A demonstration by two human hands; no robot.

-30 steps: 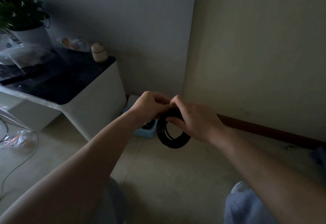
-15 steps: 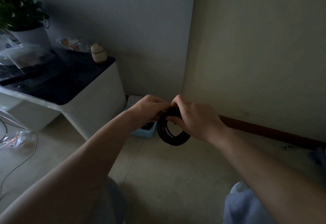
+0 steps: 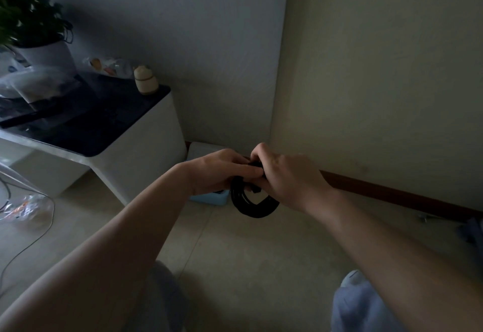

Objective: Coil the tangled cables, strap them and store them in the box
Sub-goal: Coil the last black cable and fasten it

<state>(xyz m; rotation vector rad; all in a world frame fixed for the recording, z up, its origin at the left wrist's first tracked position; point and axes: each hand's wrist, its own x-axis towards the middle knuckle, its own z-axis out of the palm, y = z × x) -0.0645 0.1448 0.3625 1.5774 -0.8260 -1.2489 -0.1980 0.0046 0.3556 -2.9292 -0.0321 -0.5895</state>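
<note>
Counter (image 3: 136, 135) at left, white with a dark top, well apart from the work. Pale blue box (image 3: 209, 199) on the floor (image 3: 261, 253) just behind the hands, mostly hidden by them; contents not visible. Black cable (image 3: 258, 211) already wound into a tidy coil, held in the air near the box. Left hand (image 3: 217, 172) and right hand (image 3: 290, 180) meeting at the coil's top, fingers (image 3: 252, 173) curled and pinching the bundle there. Probably fastening a strap, though too dark to tell. Left to do: securing the strap, then storing in the box.
</note>
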